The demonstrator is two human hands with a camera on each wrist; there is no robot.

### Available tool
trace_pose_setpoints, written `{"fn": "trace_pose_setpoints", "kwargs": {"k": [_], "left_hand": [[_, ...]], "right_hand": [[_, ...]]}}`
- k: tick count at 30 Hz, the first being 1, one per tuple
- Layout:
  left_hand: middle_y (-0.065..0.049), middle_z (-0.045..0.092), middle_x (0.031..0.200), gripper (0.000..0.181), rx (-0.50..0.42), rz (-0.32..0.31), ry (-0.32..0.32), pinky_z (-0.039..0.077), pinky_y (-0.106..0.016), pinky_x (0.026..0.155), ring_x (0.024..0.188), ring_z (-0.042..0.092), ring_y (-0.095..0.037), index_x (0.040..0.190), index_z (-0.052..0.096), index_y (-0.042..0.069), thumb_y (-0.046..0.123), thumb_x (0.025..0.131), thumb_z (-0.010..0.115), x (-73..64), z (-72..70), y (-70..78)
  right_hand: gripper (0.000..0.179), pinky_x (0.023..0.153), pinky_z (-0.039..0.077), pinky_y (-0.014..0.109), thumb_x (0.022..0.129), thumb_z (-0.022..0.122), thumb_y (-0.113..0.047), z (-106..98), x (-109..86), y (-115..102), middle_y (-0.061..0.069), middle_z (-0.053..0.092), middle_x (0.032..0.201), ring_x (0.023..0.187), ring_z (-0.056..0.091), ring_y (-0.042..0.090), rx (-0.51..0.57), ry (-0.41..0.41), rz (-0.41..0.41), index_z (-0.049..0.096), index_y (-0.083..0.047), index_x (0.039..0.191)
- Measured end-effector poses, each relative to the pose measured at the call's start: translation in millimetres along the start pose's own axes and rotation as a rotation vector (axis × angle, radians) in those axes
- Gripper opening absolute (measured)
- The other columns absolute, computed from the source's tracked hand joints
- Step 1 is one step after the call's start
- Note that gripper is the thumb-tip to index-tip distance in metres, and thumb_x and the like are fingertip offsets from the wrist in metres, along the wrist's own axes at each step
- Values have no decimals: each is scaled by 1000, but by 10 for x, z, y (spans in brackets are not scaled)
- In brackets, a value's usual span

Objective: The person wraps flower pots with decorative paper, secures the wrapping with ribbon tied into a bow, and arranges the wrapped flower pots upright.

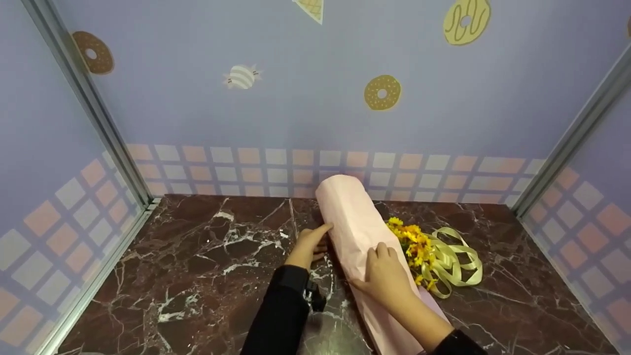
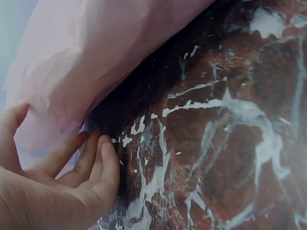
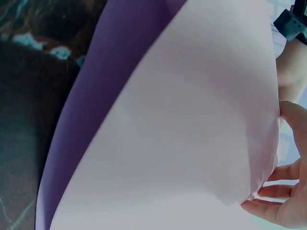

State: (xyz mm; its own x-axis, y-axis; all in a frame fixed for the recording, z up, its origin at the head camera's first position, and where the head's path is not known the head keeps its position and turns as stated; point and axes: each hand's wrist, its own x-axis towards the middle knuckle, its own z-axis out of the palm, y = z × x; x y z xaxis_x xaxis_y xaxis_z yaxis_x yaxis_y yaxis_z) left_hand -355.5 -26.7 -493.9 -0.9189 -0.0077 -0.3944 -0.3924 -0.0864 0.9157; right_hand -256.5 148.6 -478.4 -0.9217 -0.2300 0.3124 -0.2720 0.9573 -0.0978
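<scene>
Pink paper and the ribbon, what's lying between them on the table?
Yellow flowers lie between the pink paper and the ribbon, seen in the head view.

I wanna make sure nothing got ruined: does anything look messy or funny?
Nothing looks spilled or torn. The pink rolled paper is creased, so it looks rumpled, and the shiny pale-yellow ribbon lies in untidy loops on the dark-red marbled table, beside the yellow and orange flowers.

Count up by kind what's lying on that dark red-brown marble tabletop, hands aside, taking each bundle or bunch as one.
Rolled pale-pink and purple paper bundle: 1
Bunch of yellow-orange flowers: 1
Looped bundle of shiny pale-yellow ribbon: 1
Total: 3
</scene>
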Motion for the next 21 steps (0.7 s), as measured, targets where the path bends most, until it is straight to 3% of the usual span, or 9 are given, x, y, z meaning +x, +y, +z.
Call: {"fn": "trace_pose_setpoints", "kwargs": {"k": [4, 8, 14, 21], "left_hand": [[-9, 56, 85, 26, -15, 33, 16, 49, -43, 84, 78, 57, -26, 88, 54, 7, 28, 88, 70, -6, 39, 1], [-1, 50, 67, 21, -20, 50, 69, 49, -35, 71, 62, 52, -17, 77, 54, 8, 17, 89, 69, 34, 61, -20], [-3, 55, 61, 9, 4, 39, 135, 46, -26, 55, 54, 52, -14, 84, 68, 1, 10, 87, 69, 66, 14, -79], [-4, 56, 66, 7, -55, 43, 144, 49, -27, 60, 58, 55, -14, 83, 65, 0, 6, 84, 68, -126, -60, -161]], "right_hand": [[77, 79, 53, 45, 68, 81, -55, -3, 5, -12, 19, 48, 97, 91, 51, 36, -18, -6, 3, 58, 10, 102], [76, 74, 53, 43, 67, 82, -55, -9, -3, -23, 17, 46, 94, 88, 50, 34, -19, 11, 0, 57, 9, 100], [74, 74, 52, 44, 71, 80, -55, -13, -11, -3, 17, 45, 95, 88, 50, 34, -2, 5, -7, 56, 8, 101], [48, 73, 48, 45, 87, 69, -44, -17, -14, 95, 14, 44, 91, 84, 49, 33, 71, 48, -65, 54, 2, 89]]}}
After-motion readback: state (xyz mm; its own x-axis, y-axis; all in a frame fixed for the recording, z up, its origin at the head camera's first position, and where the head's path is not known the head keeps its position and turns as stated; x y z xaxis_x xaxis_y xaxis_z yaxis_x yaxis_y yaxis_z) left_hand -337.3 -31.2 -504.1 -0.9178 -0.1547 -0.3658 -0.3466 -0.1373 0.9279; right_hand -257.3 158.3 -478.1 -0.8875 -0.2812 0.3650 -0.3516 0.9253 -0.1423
